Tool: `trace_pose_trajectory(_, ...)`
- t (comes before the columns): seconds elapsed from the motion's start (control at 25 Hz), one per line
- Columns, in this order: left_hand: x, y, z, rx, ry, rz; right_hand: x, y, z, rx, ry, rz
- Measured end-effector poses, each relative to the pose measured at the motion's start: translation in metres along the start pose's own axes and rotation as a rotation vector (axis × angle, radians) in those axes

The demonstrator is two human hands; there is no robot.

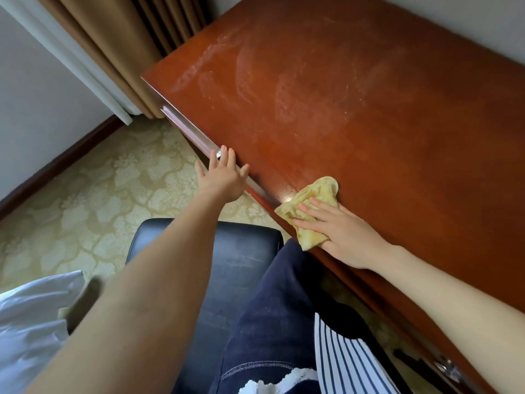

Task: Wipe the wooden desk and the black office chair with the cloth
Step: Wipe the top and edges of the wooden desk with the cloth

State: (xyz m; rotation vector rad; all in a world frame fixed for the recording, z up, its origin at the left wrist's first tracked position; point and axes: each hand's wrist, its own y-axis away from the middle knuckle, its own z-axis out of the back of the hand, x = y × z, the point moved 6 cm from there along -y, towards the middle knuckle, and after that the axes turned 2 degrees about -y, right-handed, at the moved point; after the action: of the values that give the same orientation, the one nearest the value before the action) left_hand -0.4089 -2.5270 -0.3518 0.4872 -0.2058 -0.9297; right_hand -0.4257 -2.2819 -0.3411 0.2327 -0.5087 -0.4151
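right hand (338, 228) is pressing yellow cloth (311, 207) flat-fingered on wooden desk (369, 123) near edge, wiping | left hand (224, 177) is bracing there, fingers spread, empty

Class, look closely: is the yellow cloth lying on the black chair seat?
No, the yellow cloth lies at the front edge of the wooden desk, pressed under the right hand.
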Motion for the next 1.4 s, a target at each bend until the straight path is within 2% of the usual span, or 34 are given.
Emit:
trace_pose_trajectory(0.16,-0.004,-0.002,0.007,0.026,0.008,0.001,-0.004,0.014,-0.003,0.047,0.059,0.011)
trace_pose_trajectory(0.24,-0.009,-0.004,0.014,-0.023,0.010,0.015,-0.004,0.012,0.002,0.042,0.088,0.024)
trace_pose_trajectory(0.28,-0.010,-0.004,0.020,-0.098,0.005,0.024,-0.005,0.010,0.003,0.038,0.092,0.024)
trace_pose_trajectory(0.4,-0.010,-0.006,0.045,-0.495,0.003,0.047,-0.020,-0.006,0.015,0.017,0.074,-0.020)
trace_pose_trajectory(0.48,-0.010,-0.015,0.055,-0.603,0.052,0.077,-0.038,-0.029,0.030,0.004,0.060,-0.058)
trace_pose_trajectory(0.56,-0.017,-0.039,0.060,-0.577,0.122,0.044,-0.063,-0.059,0.051,-0.012,0.057,-0.099)
trace_pose_trajectory(0.76,-0.047,-0.095,0.086,-0.483,0.174,-0.226,-0.125,-0.139,0.110,-0.071,0.077,-0.233)
trace_pose_trajectory(0.92,-0.050,-0.134,0.113,-0.421,0.246,-0.272,-0.155,-0.213,0.151,-0.115,-0.007,-0.361)
trace_pose_trajectory(1.08,-0.040,-0.158,0.134,-0.433,0.279,-0.247,-0.146,-0.269,0.162,-0.128,-0.065,-0.404)
trace_pose_trajectory(1.16,-0.037,-0.159,0.134,-0.427,0.283,-0.227,-0.131,-0.272,0.155,-0.136,-0.078,-0.383)
trace_pose_trajectory(1.4,-0.063,-0.121,0.103,-0.363,0.260,-0.282,-0.076,-0.203,0.109,-0.109,-0.058,-0.103)
